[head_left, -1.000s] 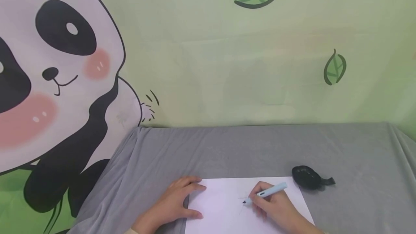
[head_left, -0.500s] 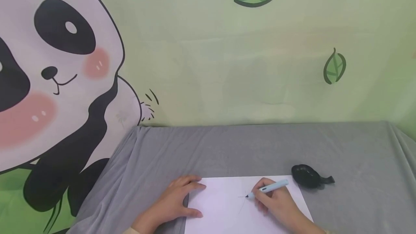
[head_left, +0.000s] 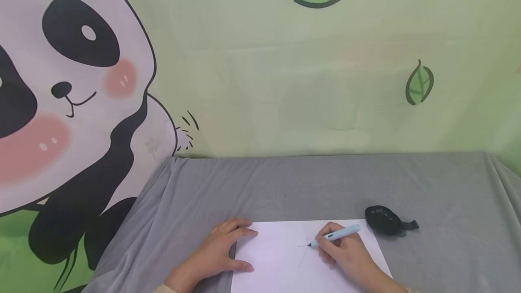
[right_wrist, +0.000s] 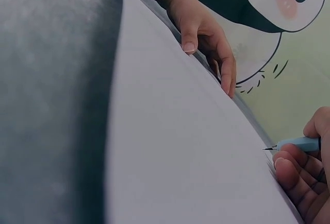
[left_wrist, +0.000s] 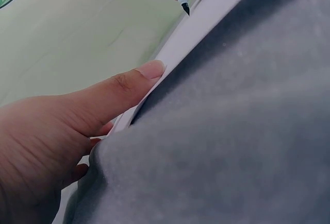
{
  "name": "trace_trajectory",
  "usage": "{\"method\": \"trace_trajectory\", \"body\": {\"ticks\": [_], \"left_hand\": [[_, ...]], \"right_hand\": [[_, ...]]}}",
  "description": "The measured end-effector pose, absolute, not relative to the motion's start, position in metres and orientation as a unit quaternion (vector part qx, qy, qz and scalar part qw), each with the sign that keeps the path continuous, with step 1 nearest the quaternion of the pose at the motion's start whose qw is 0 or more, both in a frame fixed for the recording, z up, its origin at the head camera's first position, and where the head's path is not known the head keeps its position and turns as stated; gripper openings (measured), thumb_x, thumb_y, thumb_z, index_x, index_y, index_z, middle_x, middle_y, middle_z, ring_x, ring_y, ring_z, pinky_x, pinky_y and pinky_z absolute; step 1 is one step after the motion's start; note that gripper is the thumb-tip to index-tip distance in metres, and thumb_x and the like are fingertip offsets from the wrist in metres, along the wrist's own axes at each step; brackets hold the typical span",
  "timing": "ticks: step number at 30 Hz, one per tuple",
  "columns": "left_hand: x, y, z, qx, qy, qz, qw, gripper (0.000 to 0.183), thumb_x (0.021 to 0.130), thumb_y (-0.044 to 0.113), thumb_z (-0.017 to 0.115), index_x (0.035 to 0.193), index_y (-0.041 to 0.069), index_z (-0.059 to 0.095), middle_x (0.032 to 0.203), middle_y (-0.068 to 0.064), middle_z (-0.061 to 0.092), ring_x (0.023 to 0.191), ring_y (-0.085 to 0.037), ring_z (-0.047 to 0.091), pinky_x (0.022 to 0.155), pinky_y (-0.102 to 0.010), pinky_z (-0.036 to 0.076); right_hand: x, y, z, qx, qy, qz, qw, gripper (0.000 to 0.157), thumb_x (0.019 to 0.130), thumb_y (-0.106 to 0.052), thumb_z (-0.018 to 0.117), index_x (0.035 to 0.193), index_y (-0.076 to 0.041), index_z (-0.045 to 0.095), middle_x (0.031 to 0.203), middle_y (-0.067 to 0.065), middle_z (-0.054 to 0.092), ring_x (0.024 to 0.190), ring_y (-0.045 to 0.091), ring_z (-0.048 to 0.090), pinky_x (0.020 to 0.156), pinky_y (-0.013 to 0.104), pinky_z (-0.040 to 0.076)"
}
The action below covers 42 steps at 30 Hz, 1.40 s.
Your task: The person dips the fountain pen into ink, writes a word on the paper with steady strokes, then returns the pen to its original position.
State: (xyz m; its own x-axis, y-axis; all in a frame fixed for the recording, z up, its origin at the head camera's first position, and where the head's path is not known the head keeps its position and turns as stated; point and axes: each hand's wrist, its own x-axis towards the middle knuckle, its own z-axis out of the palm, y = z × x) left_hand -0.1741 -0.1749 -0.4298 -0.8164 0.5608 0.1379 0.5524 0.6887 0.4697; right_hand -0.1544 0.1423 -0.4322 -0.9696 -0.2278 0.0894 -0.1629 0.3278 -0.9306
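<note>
White paper (head_left: 270,257) bears the spread left hand (head_left: 217,251) at its left edge and the right hand (head_left: 345,253) pinching a pen (head_left: 339,233).

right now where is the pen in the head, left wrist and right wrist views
Head: pen low, right of centre.
Left wrist: top edge, slightly right of centre.
Right wrist: right edge, below mid-height.
Shared landmark: the white paper, visible in all three.

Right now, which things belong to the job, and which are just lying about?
In use:
pale blue pen, in right hand
white paper, touched by left hand

Seemingly just there:
black object, near the paper's far-right corner
grey cloth
panda backdrop
</note>
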Motion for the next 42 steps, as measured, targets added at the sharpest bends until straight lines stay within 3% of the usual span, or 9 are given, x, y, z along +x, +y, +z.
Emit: {"method": "trace_trajectory", "body": {"ticks": [42], "left_hand": [[-0.1753,-0.1761,-0.4309,0.305,0.924,0.232,-0.007,0.063,0.070,0.054,0.078,0.123,0.025,0.062,0.135,-0.001,0.055,0.126,-0.026,0.051,0.101,-0.053,0.038]], "right_hand": [[-0.1523,0.1452,-0.4318,-0.138,0.818,-0.557,0.043,0.018,0.093,-0.015,0.060,0.085,0.001,0.055,0.064,0.002,0.061,0.052,0.003,0.055,0.048,0.026,0.051]]}}
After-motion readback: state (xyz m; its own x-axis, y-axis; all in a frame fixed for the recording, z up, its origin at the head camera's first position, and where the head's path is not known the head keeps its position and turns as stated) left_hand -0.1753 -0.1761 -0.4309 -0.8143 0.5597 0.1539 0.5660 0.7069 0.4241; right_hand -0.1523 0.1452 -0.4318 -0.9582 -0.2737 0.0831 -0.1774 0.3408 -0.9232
